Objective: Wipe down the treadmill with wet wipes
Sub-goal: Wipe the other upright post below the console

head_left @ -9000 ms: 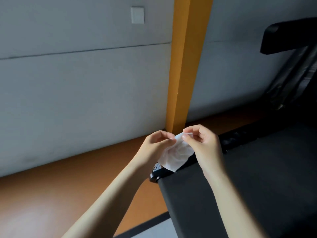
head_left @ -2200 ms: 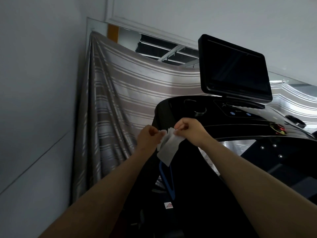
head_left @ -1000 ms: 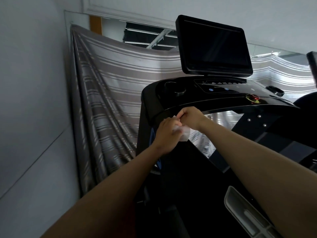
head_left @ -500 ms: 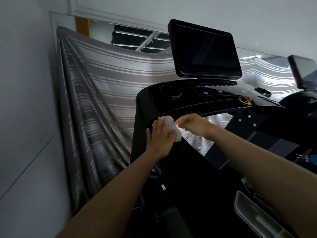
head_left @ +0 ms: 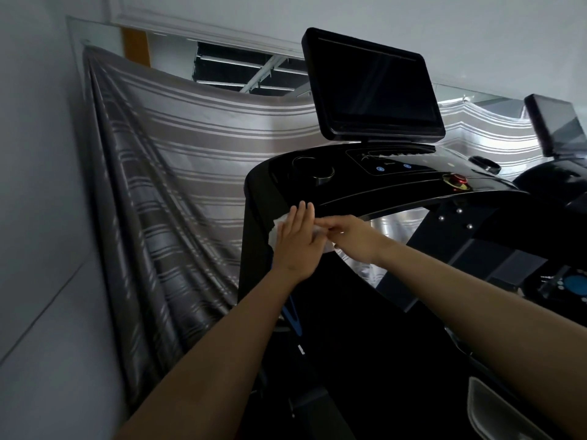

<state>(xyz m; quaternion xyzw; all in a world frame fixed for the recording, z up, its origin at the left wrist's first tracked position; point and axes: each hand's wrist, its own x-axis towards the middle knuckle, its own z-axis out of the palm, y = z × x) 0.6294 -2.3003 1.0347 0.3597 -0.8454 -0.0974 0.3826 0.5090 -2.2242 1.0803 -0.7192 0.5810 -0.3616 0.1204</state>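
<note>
The black treadmill [head_left: 263, 198] stands before me, its dark screen [head_left: 374, 90] above a glossy console with a red stop button [head_left: 457, 181]. A white wet wipe [head_left: 275, 230] lies against the left front corner of the console. My left hand [head_left: 293, 246] presses flat on it with straight fingers and hides most of it. My right hand [head_left: 351, 238] pinches the wipe's right end just beside the left hand.
A grey striped curtain [head_left: 178, 192] hangs behind the treadmill, and a grey wall [head_left: 35, 217] is close on the left. A second machine's screen [head_left: 552, 125] shows at the far right. A light grey side rail [head_left: 495, 411] sits at the lower right.
Both hands carried the wipe from mid-air to the console's left corner. The left hand went from pinching the wipe to lying flat on it, and has slid slightly up.
</note>
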